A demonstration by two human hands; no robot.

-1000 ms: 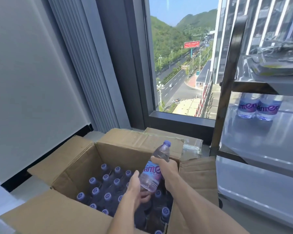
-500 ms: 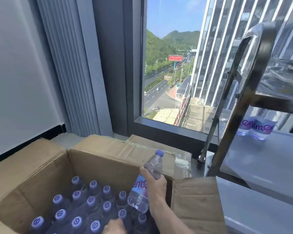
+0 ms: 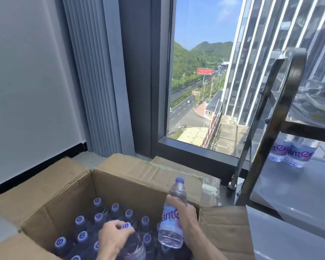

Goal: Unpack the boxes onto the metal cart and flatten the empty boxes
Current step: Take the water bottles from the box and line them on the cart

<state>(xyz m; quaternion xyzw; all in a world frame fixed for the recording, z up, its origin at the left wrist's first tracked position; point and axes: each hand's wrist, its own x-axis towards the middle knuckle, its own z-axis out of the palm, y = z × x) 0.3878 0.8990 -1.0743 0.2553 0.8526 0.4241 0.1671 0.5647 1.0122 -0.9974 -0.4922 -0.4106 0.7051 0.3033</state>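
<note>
Here, a person's right hand point(image 3: 186, 215) gripped a bottle point(image 3: 172, 220) by its label, cap up & slightly tilted, just above the open box point(image 3: 139, 184), while the left hand point(image 3: 113, 241) curled round the shoulder of a second bottle point(image 3: 129, 239), cap point(image 3: 126, 225) beside the fingertips, among the capped bottles packed upright inside. At right stood the cart point(image 3: 276, 128), near the box's right flap, w/ two more bottles point(image 3: 289, 152) upright side by side on its middle shelf point(image 3: 298, 188) and crumpled clear plastic point(image 3: 319, 98) on top; behind, a window point(image 3: 199, 72) showed a road & green hills.
</note>
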